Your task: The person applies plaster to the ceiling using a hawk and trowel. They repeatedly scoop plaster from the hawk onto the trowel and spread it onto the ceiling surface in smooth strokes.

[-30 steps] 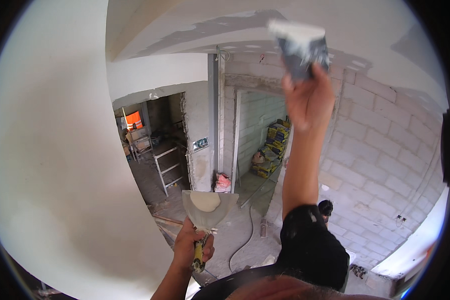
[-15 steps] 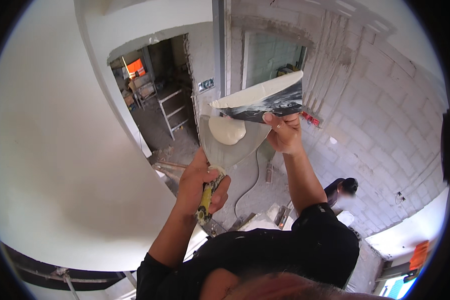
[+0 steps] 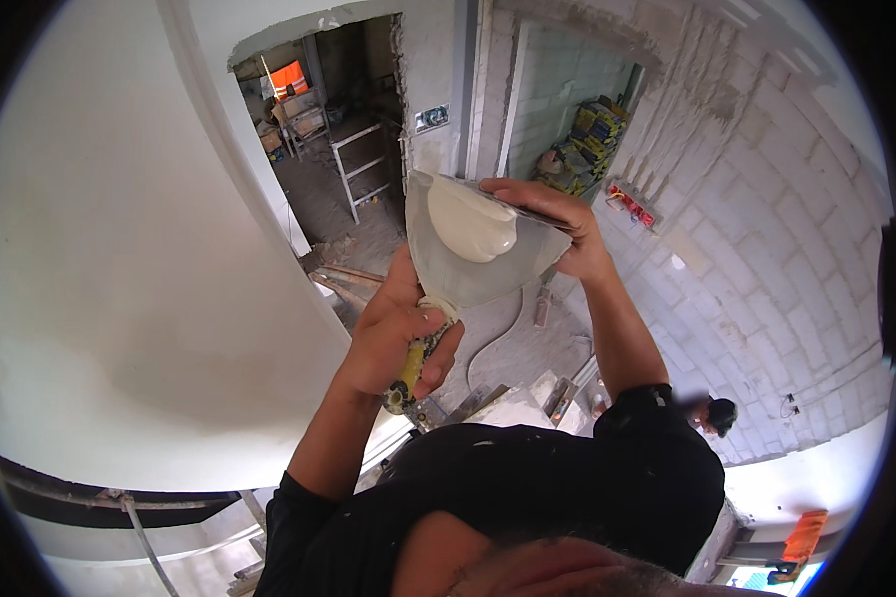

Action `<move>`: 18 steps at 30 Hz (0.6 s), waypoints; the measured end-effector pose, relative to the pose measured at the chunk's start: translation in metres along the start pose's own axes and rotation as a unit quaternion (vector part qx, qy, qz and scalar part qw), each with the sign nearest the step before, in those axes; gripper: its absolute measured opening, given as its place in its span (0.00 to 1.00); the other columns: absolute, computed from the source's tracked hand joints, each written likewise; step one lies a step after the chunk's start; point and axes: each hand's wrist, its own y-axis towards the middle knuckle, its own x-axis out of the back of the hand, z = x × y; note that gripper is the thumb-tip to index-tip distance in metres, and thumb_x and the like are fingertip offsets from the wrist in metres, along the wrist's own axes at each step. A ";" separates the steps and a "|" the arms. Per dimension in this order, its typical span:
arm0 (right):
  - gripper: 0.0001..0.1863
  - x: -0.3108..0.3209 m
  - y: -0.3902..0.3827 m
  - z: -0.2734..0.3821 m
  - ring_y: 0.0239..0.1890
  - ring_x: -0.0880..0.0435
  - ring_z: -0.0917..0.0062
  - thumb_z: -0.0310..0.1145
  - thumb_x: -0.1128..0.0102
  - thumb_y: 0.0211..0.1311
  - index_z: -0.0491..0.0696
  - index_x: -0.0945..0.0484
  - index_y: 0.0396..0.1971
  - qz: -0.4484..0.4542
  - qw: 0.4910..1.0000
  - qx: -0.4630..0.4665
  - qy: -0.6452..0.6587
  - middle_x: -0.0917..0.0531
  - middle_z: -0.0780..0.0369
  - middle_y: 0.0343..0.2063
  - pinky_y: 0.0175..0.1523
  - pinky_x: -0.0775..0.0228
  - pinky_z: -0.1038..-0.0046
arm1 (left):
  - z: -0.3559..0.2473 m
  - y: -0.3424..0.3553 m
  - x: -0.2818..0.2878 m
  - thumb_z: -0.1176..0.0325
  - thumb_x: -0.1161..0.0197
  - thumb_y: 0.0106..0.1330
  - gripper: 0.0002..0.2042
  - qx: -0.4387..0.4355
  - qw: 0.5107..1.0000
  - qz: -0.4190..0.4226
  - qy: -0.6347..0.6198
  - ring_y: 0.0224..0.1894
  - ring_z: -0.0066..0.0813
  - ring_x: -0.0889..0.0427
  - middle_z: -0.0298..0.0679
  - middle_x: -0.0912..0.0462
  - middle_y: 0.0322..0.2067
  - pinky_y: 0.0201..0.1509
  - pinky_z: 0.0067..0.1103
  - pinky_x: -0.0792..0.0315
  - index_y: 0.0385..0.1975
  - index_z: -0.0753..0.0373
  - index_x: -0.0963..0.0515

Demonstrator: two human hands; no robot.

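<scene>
My left hand is closed round the speckled yellow handle of a wide putty knife in the middle of the view. Its broad pale blade carries a rounded lump of creamy white compound and faces up toward me. My right hand is just behind the blade's upper right edge, fingers curled over a second, dark spatula, which shows only as a thin edge against the first blade. The rest of that spatula is hidden.
A smooth wall fills the left. Doorways show a metal ladder and stacked sacks. A block wall curves at right, with a co-worker below. A hose crosses the floor; scaffold tubes lie lower left.
My right hand has come down from overhead with the dark spatula and turned it behind the pale blade, hiding its loaded face. My left hand has risen. The view has tilted downward since the first frame.
</scene>
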 end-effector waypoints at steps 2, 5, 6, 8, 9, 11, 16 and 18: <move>0.23 0.007 0.004 -0.008 0.60 0.19 0.59 0.16 0.40 0.55 0.41 0.19 0.53 0.026 0.993 0.029 -0.114 0.17 0.53 0.55 0.60 0.28 0.65 | 0.001 0.003 0.001 0.76 0.51 0.59 0.40 -0.010 1.000 0.009 0.011 0.12 0.26 0.30 0.54 0.24 0.52 0.09 0.20 0.33 0.75 0.54 0.55; 0.19 0.028 0.005 -0.031 0.54 0.16 0.64 0.19 0.40 0.61 0.43 0.20 0.53 0.078 0.908 0.046 -0.409 0.15 0.57 0.51 0.53 0.25 0.67 | 0.002 0.005 0.009 0.75 0.49 0.59 0.42 -0.008 0.998 -0.001 0.062 0.11 0.27 0.30 0.54 0.24 0.51 0.10 0.21 0.33 0.76 0.53 0.58; 0.18 0.037 -0.001 -0.050 0.52 0.16 0.66 0.21 0.40 0.63 0.44 0.20 0.54 0.001 0.941 -0.055 -0.334 0.15 0.58 0.49 0.52 0.25 0.67 | 0.002 0.006 0.006 0.75 0.48 0.59 0.42 -0.017 0.998 -0.015 0.065 0.11 0.28 0.31 0.55 0.24 0.51 0.10 0.22 0.33 0.75 0.53 0.58; 0.17 0.058 0.007 -0.093 0.48 0.15 0.69 0.26 0.42 0.68 0.47 0.22 0.55 -0.143 0.955 -0.215 -0.145 0.15 0.61 0.45 0.49 0.24 0.67 | 0.006 0.002 0.000 0.75 0.47 0.59 0.41 -0.046 0.997 -0.030 0.055 0.11 0.28 0.31 0.56 0.25 0.51 0.10 0.23 0.33 0.74 0.53 0.56; 0.16 0.068 0.043 -0.091 0.46 0.15 0.69 0.28 0.43 0.69 0.47 0.23 0.55 -0.216 0.956 -0.196 -0.016 0.16 0.61 0.44 0.48 0.23 0.66 | 0.008 -0.001 0.003 0.76 0.48 0.59 0.40 -0.059 0.997 -0.036 0.040 0.11 0.27 0.31 0.56 0.27 0.54 0.10 0.22 0.34 0.74 0.53 0.55; 0.15 0.064 0.082 -0.078 0.43 0.15 0.71 0.31 0.45 0.72 0.48 0.26 0.56 -0.333 0.887 -0.192 0.255 0.18 0.61 0.43 0.46 0.22 0.65 | 0.016 -0.004 0.009 0.75 0.50 0.60 0.36 -0.060 0.992 -0.086 0.068 0.11 0.26 0.34 0.54 0.26 0.55 0.08 0.20 0.37 0.72 0.53 0.51; 0.17 0.098 0.231 -0.041 0.52 0.17 0.59 0.31 0.48 0.71 0.39 0.32 0.55 -0.321 0.857 -0.008 0.403 0.21 0.51 0.52 0.55 0.19 0.53 | 0.023 -0.003 0.009 0.77 0.53 0.59 0.36 -0.053 0.987 -0.133 0.071 0.13 0.27 0.34 0.54 0.28 0.56 0.10 0.21 0.36 0.71 0.55 0.51; 0.19 0.094 0.293 -0.054 0.55 0.19 0.57 0.29 0.51 0.71 0.38 0.35 0.58 -0.290 0.834 0.010 0.469 0.23 0.49 0.54 0.58 0.20 0.53 | 0.024 -0.010 0.012 0.77 0.54 0.58 0.37 -0.059 0.983 -0.157 0.068 0.14 0.27 0.33 0.54 0.30 0.58 0.12 0.21 0.35 0.72 0.55 0.53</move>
